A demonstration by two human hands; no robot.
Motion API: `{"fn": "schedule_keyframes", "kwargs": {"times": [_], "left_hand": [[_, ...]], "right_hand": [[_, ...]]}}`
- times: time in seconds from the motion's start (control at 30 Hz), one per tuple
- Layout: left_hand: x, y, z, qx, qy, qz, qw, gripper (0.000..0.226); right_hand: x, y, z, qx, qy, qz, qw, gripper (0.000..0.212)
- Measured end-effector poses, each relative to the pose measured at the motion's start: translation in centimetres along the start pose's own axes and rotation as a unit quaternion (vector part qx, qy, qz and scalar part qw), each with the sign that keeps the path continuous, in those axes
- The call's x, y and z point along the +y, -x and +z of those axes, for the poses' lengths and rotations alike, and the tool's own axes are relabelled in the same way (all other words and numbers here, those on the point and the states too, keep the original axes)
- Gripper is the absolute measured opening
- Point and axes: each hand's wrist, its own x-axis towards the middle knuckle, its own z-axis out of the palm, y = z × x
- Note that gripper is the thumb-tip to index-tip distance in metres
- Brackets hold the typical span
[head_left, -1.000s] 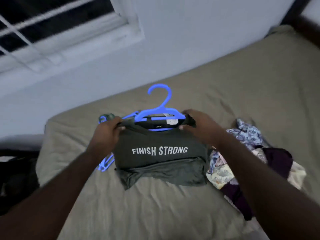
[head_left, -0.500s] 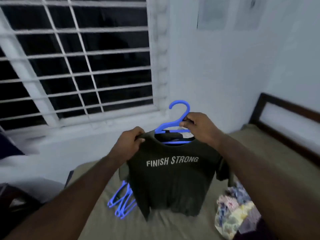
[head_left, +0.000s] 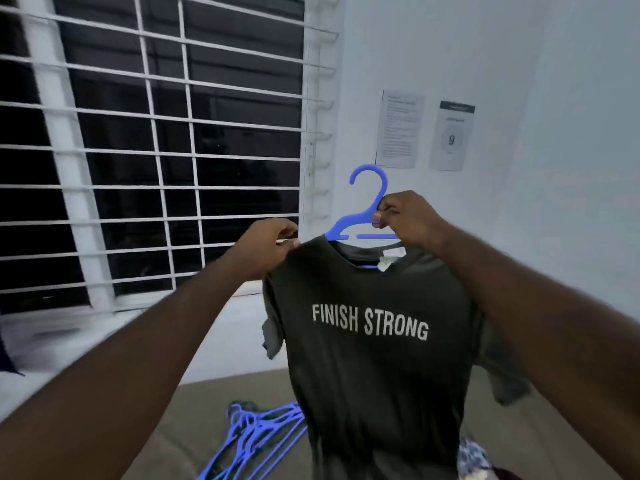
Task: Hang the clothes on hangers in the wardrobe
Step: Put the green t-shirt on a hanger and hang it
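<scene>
A dark olive T-shirt (head_left: 374, 368) printed "FINISH STRONG" hangs on a blue plastic hanger (head_left: 372, 195), held up in the air in front of me. My right hand (head_left: 405, 216) pinches the hanger at the base of its hook. My left hand (head_left: 270, 244) grips the shirt's left shoulder. The shirt hangs down full length above the bed. No wardrobe is in view.
Several spare blue hangers (head_left: 252, 441) lie on the tan bed (head_left: 194, 420) below. A floral garment (head_left: 474, 459) shows at the bottom right. A barred window (head_left: 156, 150) fills the left; two papers (head_left: 426, 133) are stuck on the white wall.
Both hands have lifted the shirt and hanger from the bed up to chest height. My right hand moved from the shirt's shoulder to the hanger's neck. The view tilted upward.
</scene>
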Motion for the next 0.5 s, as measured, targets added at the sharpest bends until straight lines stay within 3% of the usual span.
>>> {"fn": "schedule_keyframes", "kwargs": {"times": [0.13, 0.3, 0.5], "left_hand": [[0.9, -1.6, -0.2, -0.056, -0.030, 0.001, 0.998, 0.038], [1.3, -2.6, -0.4, -0.124, -0.047, 0.010, 0.991, 0.027], [1.3, -3.3, -0.8, -0.057, 0.030, -0.022, 0.998, 0.013]], "right_hand": [[-0.4, 0.5, -1.1, -0.018, -0.001, -0.002, 1.000, 0.017], [-0.4, 0.9, -2.3, -0.013, -0.022, -0.016, 1.000, 0.018], [-0.8, 0.8, -3.0, -0.022, -0.018, -0.020, 0.999, 0.018]]}}
